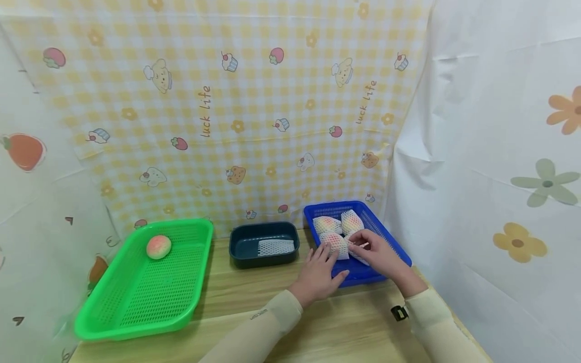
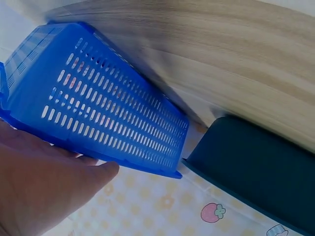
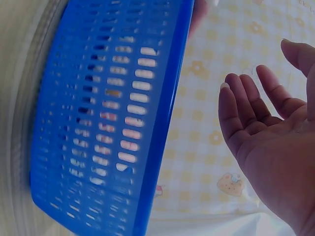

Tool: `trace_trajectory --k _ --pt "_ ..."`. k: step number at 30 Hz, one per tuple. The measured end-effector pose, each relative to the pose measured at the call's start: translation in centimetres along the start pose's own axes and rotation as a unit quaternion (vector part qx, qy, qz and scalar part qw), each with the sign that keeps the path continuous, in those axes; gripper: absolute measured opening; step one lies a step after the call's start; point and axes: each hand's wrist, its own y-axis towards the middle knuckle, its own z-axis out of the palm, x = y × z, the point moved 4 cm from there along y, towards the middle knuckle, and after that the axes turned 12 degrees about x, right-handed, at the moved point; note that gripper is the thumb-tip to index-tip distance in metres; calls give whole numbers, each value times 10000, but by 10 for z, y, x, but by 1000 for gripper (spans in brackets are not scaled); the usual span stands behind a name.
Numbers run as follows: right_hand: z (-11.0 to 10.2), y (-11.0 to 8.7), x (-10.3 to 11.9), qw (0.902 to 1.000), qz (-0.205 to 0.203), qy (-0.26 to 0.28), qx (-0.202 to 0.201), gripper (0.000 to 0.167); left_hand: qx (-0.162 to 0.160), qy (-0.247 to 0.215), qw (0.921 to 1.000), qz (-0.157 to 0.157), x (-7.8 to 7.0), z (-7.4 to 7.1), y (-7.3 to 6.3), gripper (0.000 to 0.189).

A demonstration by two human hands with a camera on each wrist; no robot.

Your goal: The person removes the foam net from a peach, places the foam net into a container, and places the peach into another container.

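Several pink-and-cream peaches (image 1: 335, 243) in white foam net sleeves lie together in the blue basket (image 1: 394, 246). My left hand (image 1: 317, 275) reaches over the basket's near left edge, its extended fingertips at the front left netted peach. In the left wrist view the left thumb (image 2: 106, 172) lies along the basket's rim. My right hand (image 1: 375, 254) is over the front right netted peach (image 1: 360, 258), partly covering it. The right wrist view shows the right hand's fingers (image 3: 231, 108) loosely bent and the thumb apart, with nothing between them.
A dark teal bin (image 1: 242, 262) holding a flat white foam net (image 1: 276, 247) stands left of the blue basket. Farther left, a large green basket (image 1: 199, 282) contains one bare peach (image 1: 159, 247). A small black object (image 1: 399, 313) is by the right sleeve. Patterned cloth (image 1: 254, 101) hangs behind.
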Motion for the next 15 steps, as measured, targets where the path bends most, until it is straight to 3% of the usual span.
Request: trace_trajectory --k 10,15 --pt "-16 10 -12 9982 308 -518 -24 29 59 -14 9999 -107 2 0 -1 82" --pt "-24 20 -18 9958 417 -794 187 35 74 -51 9999 -99 1 2 0 82"
